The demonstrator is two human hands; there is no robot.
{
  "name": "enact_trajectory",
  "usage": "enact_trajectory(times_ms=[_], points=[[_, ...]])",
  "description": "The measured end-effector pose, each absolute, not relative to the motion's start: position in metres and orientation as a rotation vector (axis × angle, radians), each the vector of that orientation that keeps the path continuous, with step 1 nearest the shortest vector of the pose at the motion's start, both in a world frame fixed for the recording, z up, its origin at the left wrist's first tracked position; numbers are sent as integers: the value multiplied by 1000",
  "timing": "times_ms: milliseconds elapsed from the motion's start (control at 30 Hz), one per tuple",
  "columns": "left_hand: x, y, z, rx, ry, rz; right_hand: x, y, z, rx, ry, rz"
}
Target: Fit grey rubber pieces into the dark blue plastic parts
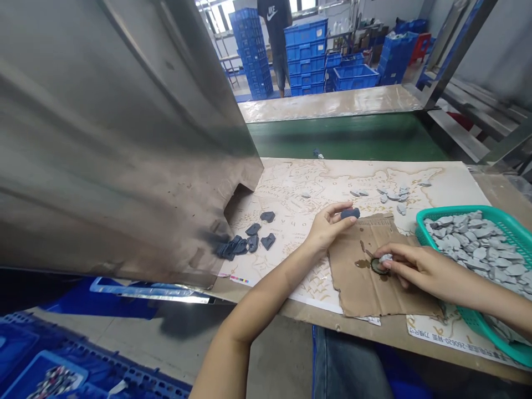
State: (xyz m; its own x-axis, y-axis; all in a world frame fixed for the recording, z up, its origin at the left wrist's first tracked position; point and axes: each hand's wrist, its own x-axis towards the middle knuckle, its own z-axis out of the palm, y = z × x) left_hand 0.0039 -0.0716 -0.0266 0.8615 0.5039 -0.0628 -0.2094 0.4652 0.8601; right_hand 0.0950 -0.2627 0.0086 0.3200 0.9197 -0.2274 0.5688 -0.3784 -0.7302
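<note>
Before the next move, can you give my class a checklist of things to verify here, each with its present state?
1. Left hand holds a dark piece: ok.
2. Right hand grips a grey piece: ok.
3. Round dish sits on the cardboard: ok.
4. Cardboard free of stains: not ok, brown stains show beside the dish.
5. Grey piece touching the dish: cannot tell, they overlap in this view.
6. Basket holds more grey pieces: ok.
</note>
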Motion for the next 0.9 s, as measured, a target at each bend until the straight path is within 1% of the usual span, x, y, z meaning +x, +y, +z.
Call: enact_trajectory(times_ms=[100, 267, 333, 467, 667, 900], points=[[4, -70, -27, 981, 353, 457, 99, -262, 10, -2073, -1325, 958], [3, -70, -24, 961, 339, 481, 88, -261, 31, -2110, -1096, 1055], [3, -70, -24, 967, 326, 477, 85, -260, 37, -2131, -1112, 1014], [4, -69, -28, 1008, 307, 466, 86, -257, 38, -2169, -1210, 809], [3, -69, -29, 1060, 273, 458, 84, -260, 31, -2187, -1155, 805], [4, -71, -31, 1115, 106, 482, 104, -260, 2, -2107, -1441, 706]])
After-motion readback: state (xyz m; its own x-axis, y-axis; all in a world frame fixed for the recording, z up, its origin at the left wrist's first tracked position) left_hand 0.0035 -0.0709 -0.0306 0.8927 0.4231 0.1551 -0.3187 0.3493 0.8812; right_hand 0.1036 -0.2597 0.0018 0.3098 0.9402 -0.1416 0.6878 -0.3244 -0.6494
